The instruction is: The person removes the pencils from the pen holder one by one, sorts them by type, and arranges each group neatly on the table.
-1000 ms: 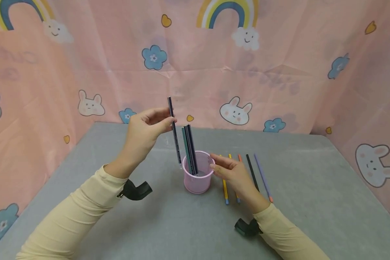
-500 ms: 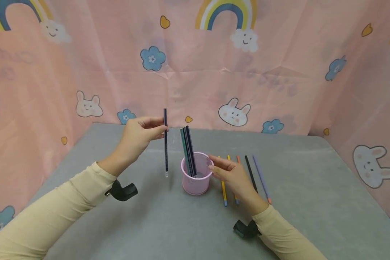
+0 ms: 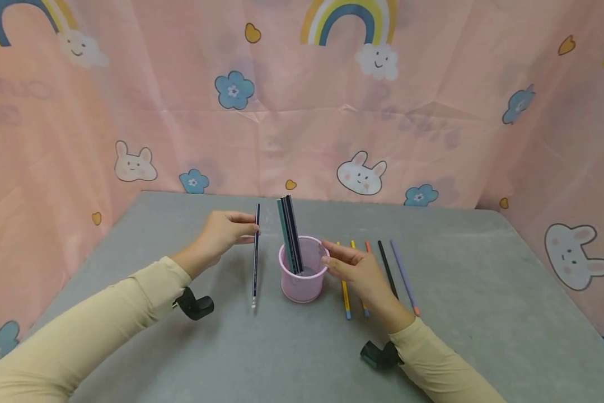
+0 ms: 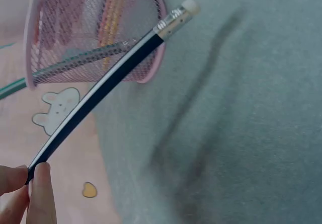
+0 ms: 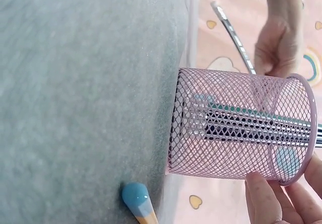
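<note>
One dark-blue pencil (image 3: 256, 257) hangs almost upright from the left hand (image 3: 226, 226), its fingers (image 4: 43, 196) pinching it near the upper end, probably so that the eraser (image 4: 190, 5) points downward. It is to the left of the pink mesh pencil cup (image 3: 302, 288) and apart from it. The right hand (image 3: 359, 274) grips the cup near its top, fingers and thumb curled against it, presumably to steady something so light. Inside, a green pencil (image 3: 284, 226) and several dark pencils (image 3: 292, 229) lean left, eraser ends down (too bunched to count). On the worktop (image 3: 458, 336), yellow pencils (image 3: 346, 299), an orange-red pencil (image 3: 368, 246), a black pencil (image 3: 388, 268) and a purple pencil (image 3: 404, 274) lie spaced apart, perhaps for easy picking.
</note>
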